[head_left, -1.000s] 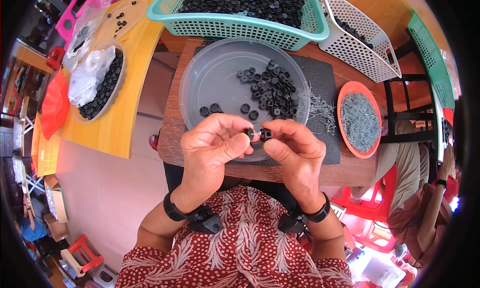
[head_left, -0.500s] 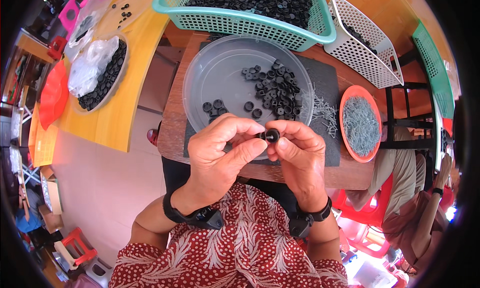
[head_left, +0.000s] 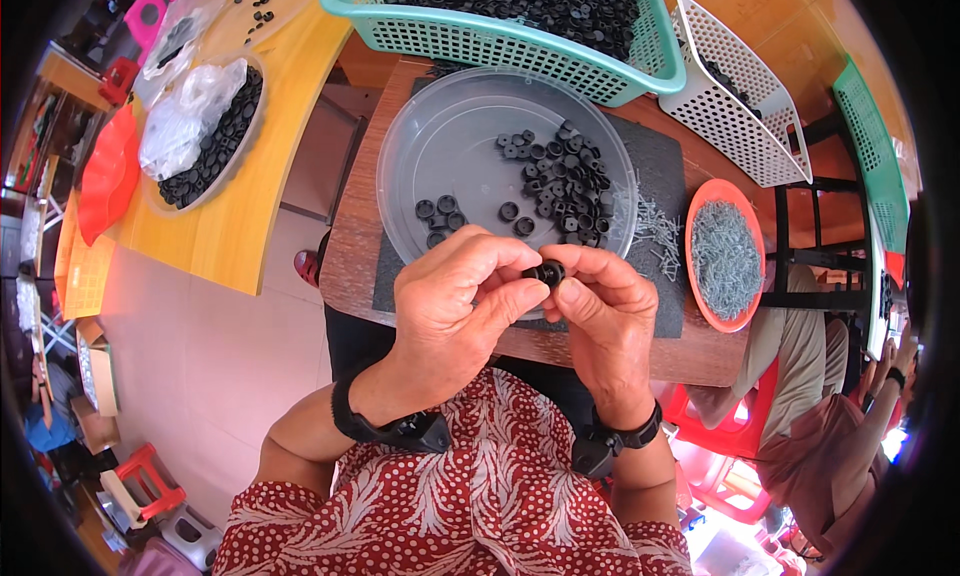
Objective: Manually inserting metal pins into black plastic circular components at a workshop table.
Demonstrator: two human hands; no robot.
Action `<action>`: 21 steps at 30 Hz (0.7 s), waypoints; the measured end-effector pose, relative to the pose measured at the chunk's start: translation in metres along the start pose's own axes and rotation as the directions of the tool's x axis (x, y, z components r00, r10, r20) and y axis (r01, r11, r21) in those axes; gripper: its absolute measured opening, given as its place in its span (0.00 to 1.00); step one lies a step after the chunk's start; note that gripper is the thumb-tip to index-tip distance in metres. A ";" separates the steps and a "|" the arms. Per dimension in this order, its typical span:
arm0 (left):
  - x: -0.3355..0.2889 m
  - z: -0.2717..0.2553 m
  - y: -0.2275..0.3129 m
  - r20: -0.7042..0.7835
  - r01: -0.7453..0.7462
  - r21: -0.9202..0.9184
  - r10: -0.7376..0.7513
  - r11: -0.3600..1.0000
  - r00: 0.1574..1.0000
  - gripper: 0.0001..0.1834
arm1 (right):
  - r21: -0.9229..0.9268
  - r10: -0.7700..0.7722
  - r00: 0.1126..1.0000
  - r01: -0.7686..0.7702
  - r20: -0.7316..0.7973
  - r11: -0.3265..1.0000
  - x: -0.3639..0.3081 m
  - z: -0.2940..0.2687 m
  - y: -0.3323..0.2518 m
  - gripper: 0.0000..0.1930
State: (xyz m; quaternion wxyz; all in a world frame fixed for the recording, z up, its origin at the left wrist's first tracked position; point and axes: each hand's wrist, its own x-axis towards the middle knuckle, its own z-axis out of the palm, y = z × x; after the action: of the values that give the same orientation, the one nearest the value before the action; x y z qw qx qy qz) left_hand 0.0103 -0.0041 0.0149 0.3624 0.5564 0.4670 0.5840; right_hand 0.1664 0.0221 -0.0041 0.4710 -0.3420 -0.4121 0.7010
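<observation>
Left grip and right grip — pinching a black piece.

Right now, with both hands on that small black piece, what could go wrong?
1. The black piece sits between the fingertips of the left hand and right hand, so it could slip and perhaps get lost among the similar black parts in the clear tub.
2. Thin metal pieces lie loose on the dark mat; a sideways sweep of the right hand might scatter them.
</observation>
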 end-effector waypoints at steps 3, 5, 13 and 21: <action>0.000 0.000 0.001 -0.007 0.008 0.008 -0.008 1.000 1.000 0.08 | -0.025 -0.011 1.000 0.011 -0.011 1.000 -0.001 0.001 0.000 0.13; -0.001 0.000 0.001 -0.010 0.002 0.042 -0.002 0.999 1.000 0.08 | -0.036 -0.006 1.000 0.005 -0.022 0.999 -0.001 0.003 -0.001 0.13; -0.004 0.001 0.000 -0.013 0.018 0.071 -0.017 0.997 1.000 0.09 | -0.151 -0.085 0.996 0.082 -0.013 0.985 -0.004 0.002 0.004 0.13; -0.007 0.002 -0.006 0.015 0.146 -0.074 -0.145 0.986 0.989 0.13 | -0.257 -0.176 0.984 0.175 0.018 0.950 -0.006 0.005 0.002 0.11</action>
State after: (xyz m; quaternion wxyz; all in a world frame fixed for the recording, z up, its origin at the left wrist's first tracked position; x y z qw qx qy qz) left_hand 0.0121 -0.0086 0.0066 0.4270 0.5094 0.4824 0.5705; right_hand 0.1633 0.0151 -0.0030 0.4841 -0.3641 -0.5272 0.5959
